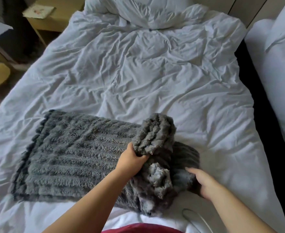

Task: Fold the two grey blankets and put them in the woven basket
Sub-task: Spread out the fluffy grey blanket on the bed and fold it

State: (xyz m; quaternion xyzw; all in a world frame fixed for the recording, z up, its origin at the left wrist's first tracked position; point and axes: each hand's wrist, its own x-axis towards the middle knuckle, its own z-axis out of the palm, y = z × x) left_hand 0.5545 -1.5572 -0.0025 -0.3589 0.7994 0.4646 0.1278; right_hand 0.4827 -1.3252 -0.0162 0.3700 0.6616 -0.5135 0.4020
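A fluffy grey blanket (74, 153) lies partly folded on the near part of the white bed, its flat part stretching to the left. My left hand (132, 159) grips a bunched fold of it (155, 133) and holds that fold lifted above the rest. My right hand (204, 182) rests on the blanket's right end with its fingers loosely curved, holding nothing. Only one grey mass shows, and I cannot tell whether a second blanket lies within it. No woven basket is in view.
The bed is covered by a wrinkled white duvet (146, 73) with a pillow (148, 12) at the far end. A wooden bedside table (42, 19) stands at the far left. Another white bed (279, 68) is at the right across a dark gap. A white cable (197, 219) lies near me.
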